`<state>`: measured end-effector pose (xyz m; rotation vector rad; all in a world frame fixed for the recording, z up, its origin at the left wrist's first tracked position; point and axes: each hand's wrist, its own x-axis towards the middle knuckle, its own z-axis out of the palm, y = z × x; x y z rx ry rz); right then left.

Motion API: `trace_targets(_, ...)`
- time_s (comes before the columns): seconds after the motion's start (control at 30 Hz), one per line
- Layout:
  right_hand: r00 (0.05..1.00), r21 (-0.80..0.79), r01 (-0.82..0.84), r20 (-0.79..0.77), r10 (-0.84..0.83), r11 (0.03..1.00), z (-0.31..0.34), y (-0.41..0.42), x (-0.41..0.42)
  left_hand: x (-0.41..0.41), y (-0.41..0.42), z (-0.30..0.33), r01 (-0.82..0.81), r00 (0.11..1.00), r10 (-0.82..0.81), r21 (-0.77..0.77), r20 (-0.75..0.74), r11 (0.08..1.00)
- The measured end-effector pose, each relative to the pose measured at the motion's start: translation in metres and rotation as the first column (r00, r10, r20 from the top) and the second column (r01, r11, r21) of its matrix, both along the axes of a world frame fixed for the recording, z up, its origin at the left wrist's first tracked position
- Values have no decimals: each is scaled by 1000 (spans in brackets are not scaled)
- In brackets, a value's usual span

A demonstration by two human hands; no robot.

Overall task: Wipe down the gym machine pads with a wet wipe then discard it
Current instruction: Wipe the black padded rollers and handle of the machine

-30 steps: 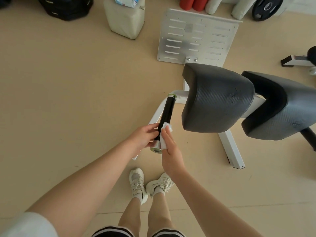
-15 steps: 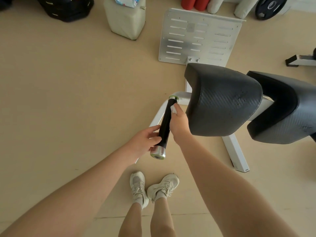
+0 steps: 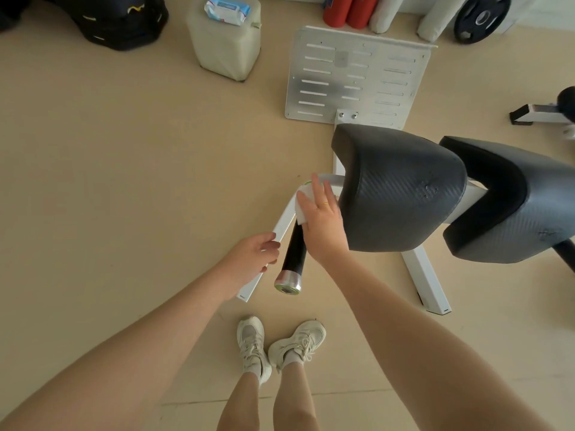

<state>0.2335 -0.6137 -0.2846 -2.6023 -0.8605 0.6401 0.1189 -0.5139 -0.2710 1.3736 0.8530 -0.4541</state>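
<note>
The right hand (image 3: 323, 223) lies with straight fingers over the white wet wipe (image 3: 304, 206), pressing it onto the upper end of the black handle grip (image 3: 295, 248), at about 11 o'clock from the palm; only the wipe's left edge shows from under the fingers. A thin ring sits on one finger. The grip slants down toward 7 o'clock and ends in a silver cap (image 3: 287, 283) that hangs free above the floor. The left hand (image 3: 253, 259) is at 8 o'clock from the right one, fingers loosely curled and holding nothing, their tips just beside the white frame bar (image 3: 281, 227), which runs alongside the grip on its left.

Directly at 3 o'clock of the right hand stands the first black pad (image 3: 401, 188), its left face touching or nearly touching the back of the hand, so that side is tight. A second black pad (image 3: 510, 200) is further out at 3 o'clock. To 9 o'clock the beige floor (image 3: 124, 169) is open. At 12 o'clock stands a slotted white footplate (image 3: 357, 76).

At 11 o'clock, well apart, a pale plastic canister (image 3: 224, 48) carries a blue and white wipe pack (image 3: 227, 9); its print is too small to read. White sneakers (image 3: 280, 346) are at 6 o'clock.
</note>
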Motion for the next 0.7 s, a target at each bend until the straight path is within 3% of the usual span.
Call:
trace_targets(0.1,986,-32,-118,-126,113,993,-15,2,-2,-8,5,-4,-53,999,53,-12,-13,999)
trace_targets(0.27,929,83,-132,-338,153,988,2,-19,-27,-12,7,0,-84,995,84,-2,-50,996)
trace_targets(0.4,852,52,106,-519,-64,993,33,-34,-50,-4,3,20,-47,999,47,2,-10,999)
trace_targets(0.5,878,138,190,-468,-105,972,53,-42,-58,3,1,37,-2,1000,1,31,28,1000)
trace_targets(0.57,853,238,325,-492,-175,915,69,-43,-58,7,0,49,56,996,-57,23,74,998)
trace_targets(0.7,607,354,685,-760,-231,637,97,-44,-37,23,-9,69,124,970,-122,5,209,992)
